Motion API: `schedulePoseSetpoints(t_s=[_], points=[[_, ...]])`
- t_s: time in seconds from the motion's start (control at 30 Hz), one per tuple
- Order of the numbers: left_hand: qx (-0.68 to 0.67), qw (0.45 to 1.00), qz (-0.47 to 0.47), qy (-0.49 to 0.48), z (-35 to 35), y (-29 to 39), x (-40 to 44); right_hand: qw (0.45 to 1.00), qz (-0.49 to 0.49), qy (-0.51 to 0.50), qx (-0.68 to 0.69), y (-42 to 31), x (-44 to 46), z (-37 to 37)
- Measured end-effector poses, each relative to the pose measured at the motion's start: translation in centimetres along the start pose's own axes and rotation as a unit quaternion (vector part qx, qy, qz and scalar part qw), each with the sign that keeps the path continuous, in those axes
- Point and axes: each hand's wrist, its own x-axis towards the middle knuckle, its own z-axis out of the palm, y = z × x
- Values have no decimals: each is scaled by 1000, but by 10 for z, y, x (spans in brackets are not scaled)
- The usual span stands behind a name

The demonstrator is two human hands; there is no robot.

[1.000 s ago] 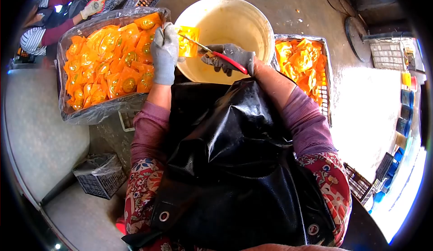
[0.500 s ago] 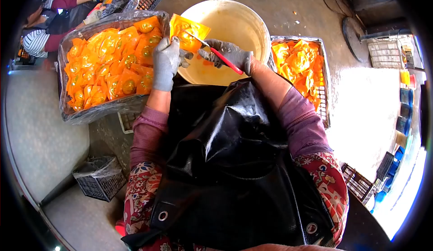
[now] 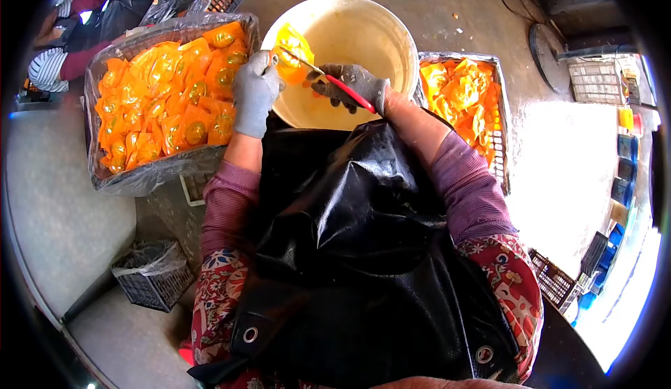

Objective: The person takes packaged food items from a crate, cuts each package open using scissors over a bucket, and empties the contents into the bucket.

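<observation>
My left hand (image 3: 253,94), in a grey glove, is closed at the left rim of a white bucket. Its fingertips pinch the edge of an orange plastic packet (image 3: 293,39), which hangs over the bucket's inside. My right hand (image 3: 355,85), in a dirtier grey glove, is closed around a red-handled bladed tool (image 3: 353,94). The tool's narrow metal blade points up and left, across the packet. Whether it has a second blade is hidden. Beneath both hands stands the white bucket (image 3: 377,22), with some orange bits low inside.
Left of the bucket sits a plastic-lined crate (image 3: 157,162) full of filled orange packets (image 3: 164,102). On the right, another crate (image 3: 498,144) holds crumpled orange wrappers (image 3: 458,99). A black apron (image 3: 356,249) covers my lap. A co-worker's striped sleeve (image 3: 47,72) shows at upper left.
The packet has shifted slightly up and turned within my left hand, whose fingers are now drawn together. The blade lies a little further left. The co-worker's hands have moved up and left.
</observation>
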Motion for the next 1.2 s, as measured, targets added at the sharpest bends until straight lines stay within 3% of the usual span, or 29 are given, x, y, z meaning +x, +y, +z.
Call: schedulePoseSetpoints(t_s=[0.1,0.23,0.3,0.4,0.43,0.5,0.53,0.63,0.83,0.93,1.03,1.13,1.2], points=[[17,992,114,47,4,-20,13,993,17,-47,105,2,-1,-7],[94,976,191,40,-2,-16,9,999,-47,-13,25,53,28,-2],[125,952,272,54,-4,-16,8,998,-54,-16,30,27,17,-2],[12,990,123,69,3,-12,13,984,11,-73,164,4,2,-9],[-104,992,60,41,3,-11,13,994,2,-53,100,8,4,-7],[-327,942,-71,-20,2,11,2,998,23,-11,55,-1,2,-1],[-330,942,-61,-27,6,11,-1,999,34,11,34,-3,0,1],[-317,946,-47,-45,12,11,-1,988,14,-42,151,5,3,4],[-369,928,-29,-39,22,-3,10,997,44,-16,54,-9,-2,5],[-366,926,-83,-47,13,13,1,996,60,-23,63,-25,-11,2],[-352,920,-147,-93,7,13,6,983,29,-85,158,-11,-7,-3],[-343,926,-148,-44,10,39,-8,965,3,-93,246,-13,-10,3],[-310,946,-90,-19,15,37,-7,953,-1,-98,288,-15,-11,5]])
